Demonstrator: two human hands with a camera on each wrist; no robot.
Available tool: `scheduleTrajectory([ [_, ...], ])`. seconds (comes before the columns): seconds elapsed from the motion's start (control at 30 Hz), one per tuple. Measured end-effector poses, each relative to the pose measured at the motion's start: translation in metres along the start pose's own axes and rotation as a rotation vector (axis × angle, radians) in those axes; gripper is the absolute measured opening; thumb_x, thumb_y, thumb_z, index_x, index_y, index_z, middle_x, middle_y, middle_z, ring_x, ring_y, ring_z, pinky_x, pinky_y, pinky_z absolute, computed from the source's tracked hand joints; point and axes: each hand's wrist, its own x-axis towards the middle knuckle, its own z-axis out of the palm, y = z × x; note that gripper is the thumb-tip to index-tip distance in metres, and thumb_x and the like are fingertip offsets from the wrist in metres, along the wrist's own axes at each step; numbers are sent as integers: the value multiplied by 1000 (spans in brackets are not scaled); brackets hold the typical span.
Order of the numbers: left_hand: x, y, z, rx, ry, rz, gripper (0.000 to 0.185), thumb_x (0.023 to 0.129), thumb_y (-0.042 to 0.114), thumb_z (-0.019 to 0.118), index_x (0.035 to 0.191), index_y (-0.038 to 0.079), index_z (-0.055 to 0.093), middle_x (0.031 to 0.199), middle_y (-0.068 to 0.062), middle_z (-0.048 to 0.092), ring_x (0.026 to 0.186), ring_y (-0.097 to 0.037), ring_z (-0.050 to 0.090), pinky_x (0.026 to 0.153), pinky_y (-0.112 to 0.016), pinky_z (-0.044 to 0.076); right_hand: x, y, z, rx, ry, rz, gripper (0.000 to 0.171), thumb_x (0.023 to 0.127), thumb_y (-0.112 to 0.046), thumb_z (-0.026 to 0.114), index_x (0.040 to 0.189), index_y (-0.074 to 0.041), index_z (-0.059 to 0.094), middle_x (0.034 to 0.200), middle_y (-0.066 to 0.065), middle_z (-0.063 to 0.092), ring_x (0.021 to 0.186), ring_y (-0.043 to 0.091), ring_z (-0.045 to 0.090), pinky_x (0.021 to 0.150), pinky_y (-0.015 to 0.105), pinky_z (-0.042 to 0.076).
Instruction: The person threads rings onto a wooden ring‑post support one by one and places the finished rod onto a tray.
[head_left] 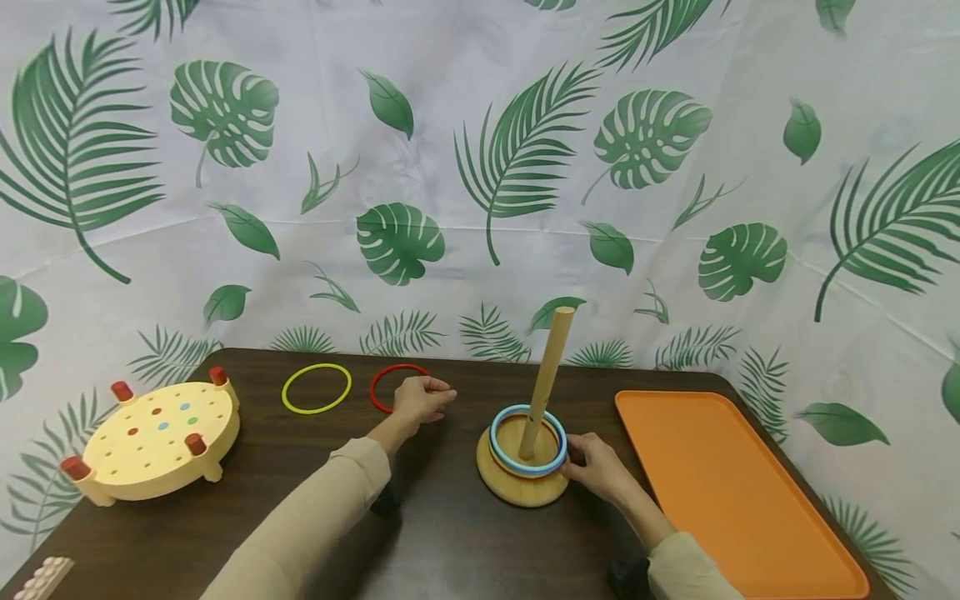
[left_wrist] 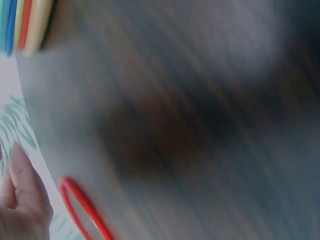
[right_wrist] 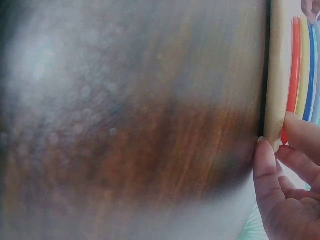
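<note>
A thin red ring point(head_left: 382, 382) lies flat on the dark table point(head_left: 450, 533), with a yellow ring point(head_left: 317, 388) to its left. My left hand point(head_left: 420, 400) hovers over the red ring's right side, fingers loosely curled. In the blurred left wrist view a gap shows between the fingers point(left_wrist: 20, 200) and the red ring point(left_wrist: 82, 210). A wooden peg point(head_left: 546, 379) rises tilted from a round wooden base point(head_left: 517, 493) that carries stacked coloured rings point(head_left: 527, 442). My right hand point(head_left: 592, 467) pinches the base's right rim; the thumb point(right_wrist: 265, 170) presses the base edge point(right_wrist: 275, 75) beside the rings point(right_wrist: 300, 65).
A cream round peg board point(head_left: 157, 437) with red corner pegs stands at the left. An orange tray point(head_left: 720, 483) lies along the right side. A beige brick point(head_left: 41, 579) sits at the front left corner. A leaf-print cloth hangs behind the table.
</note>
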Motion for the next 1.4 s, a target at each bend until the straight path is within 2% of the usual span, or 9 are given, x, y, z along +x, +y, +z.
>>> scheduleTrajectory([
  [0.2,11,-2,-27,31,80,-5,25,83,9,70,104,-4,66,101,-20,68,84,-30,68,64,-27,58,0,0,-1,1,-2,2,27,77,2,67,104,3,66,94,8,65,84,19,64,73,27,53],
  [0.43,20,-8,-56,112,157,3,28,84,6,67,109,-7,63,105,-23,67,83,-30,69,63,-26,58,-1,0,2,-7,19,42,29,77,2,68,106,2,67,98,10,61,88,22,62,79,36,52],
  [0.6,22,-10,-69,198,232,10,28,84,6,67,109,-5,63,101,-20,68,78,-24,68,64,-25,57,-1,1,1,0,10,14,28,77,2,67,104,3,66,97,10,63,86,21,63,75,29,53],
  [0.73,23,-12,-74,310,253,-14,29,84,10,67,111,-1,63,108,-19,66,107,-35,54,84,-36,50,-1,0,0,15,0,-10,27,77,3,66,103,3,66,95,10,65,83,20,64,70,25,53],
  [0.83,21,-12,-77,368,251,-34,31,84,10,67,113,-1,62,113,-20,64,113,-37,46,92,-45,43,-1,-1,1,21,-2,-7,27,77,3,66,104,3,66,95,11,65,83,20,64,70,25,53],
  [1.0,22,-12,-79,436,256,-66,33,83,11,67,114,1,62,114,-19,63,114,-39,47,93,-48,41,-2,0,1,19,1,14,27,77,2,67,104,3,66,96,10,62,84,19,62,70,24,52],
  [1.17,29,-19,-80,450,258,-90,33,81,8,69,113,3,64,113,-18,62,112,-39,49,92,-48,43,-1,1,2,20,4,-21,26,77,3,67,103,3,66,93,9,65,81,16,64,68,22,52],
  [1.27,35,-26,-81,469,264,-83,34,78,7,71,111,4,65,109,-18,63,106,-41,52,86,-47,47,-1,2,2,12,8,-51,24,76,4,66,101,2,66,90,7,66,79,14,64,68,23,52],
  [1.4,32,-26,-81,468,252,-91,37,78,6,69,114,3,64,111,-20,62,107,-42,52,86,-49,47,-1,3,2,-3,14,-70,22,76,4,66,98,0,67,89,5,66,79,13,64,68,24,52],
])
